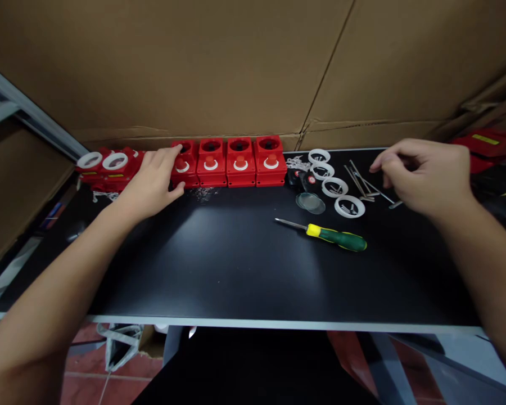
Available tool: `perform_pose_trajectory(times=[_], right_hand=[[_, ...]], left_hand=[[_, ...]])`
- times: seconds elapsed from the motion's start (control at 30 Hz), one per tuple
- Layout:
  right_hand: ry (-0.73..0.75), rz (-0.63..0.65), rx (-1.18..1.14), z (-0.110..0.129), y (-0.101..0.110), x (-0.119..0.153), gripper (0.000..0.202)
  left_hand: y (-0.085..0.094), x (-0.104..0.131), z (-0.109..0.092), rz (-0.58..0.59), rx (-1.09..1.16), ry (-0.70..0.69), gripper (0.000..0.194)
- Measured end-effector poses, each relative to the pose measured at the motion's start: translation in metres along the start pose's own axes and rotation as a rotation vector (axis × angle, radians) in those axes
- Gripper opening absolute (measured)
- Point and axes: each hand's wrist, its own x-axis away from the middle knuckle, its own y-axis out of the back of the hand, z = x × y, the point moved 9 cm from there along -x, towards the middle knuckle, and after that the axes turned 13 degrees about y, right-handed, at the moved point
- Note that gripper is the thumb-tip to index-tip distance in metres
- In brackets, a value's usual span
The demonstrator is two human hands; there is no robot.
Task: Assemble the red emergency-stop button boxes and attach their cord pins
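My left hand [152, 177] reaches over the left end of a row of red call-point-like boxes, fingers stretched and thumb apart. Its fingertips are at the top of the end red box [185, 163], which the hand partly covers; I cannot tell how firmly they touch. My right hand [425, 174] is curled above several thin metal rods [365, 183] on the right. What its fingers hold, if anything, is hidden. A green and yellow screwdriver [337, 236] lies on the black tabletop [236, 270] between the hands.
White rings [349, 207] with small screws inside form a line left of the rods. Clear discs [310, 203], black parts [307, 180] and white chains [298, 163] lie nearby. Red units with white rings [116, 162] stand far left. Cardboard [211, 73] walls the back.
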Motion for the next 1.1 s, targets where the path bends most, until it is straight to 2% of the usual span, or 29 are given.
perform_pose_trajectory(times=[0.17, 0.3, 0.47, 0.67, 0.97, 1.1], right_hand=[[-0.007, 0.031, -0.052, 0.009, -0.002, 0.0, 0.024], [0.049, 0.05, -0.088, 0.016, -0.005, 0.001, 0.021], [0.146, 0.063, -0.129, 0.015, -0.013, 0.003, 0.022], [0.244, 0.034, -0.177, 0.013, -0.019, 0.003, 0.03], [0.294, 0.01, -0.181, 0.02, -0.017, 0.005, 0.033], [0.304, 0.018, -0.178, 0.019, -0.019, 0.005, 0.03]], left_hand=[[0.007, 0.0, 0.009, -0.005, 0.003, 0.045, 0.071], [0.009, 0.001, 0.016, -0.033, -0.017, 0.099, 0.077], [0.005, 0.005, 0.017, -0.01, -0.145, 0.153, 0.075], [0.003, 0.004, 0.011, 0.033, -0.231, 0.147, 0.057], [0.008, 0.006, 0.006, 0.072, -0.2, 0.164, 0.052], [0.009, 0.009, -0.007, 0.127, -0.179, 0.14, 0.053]])
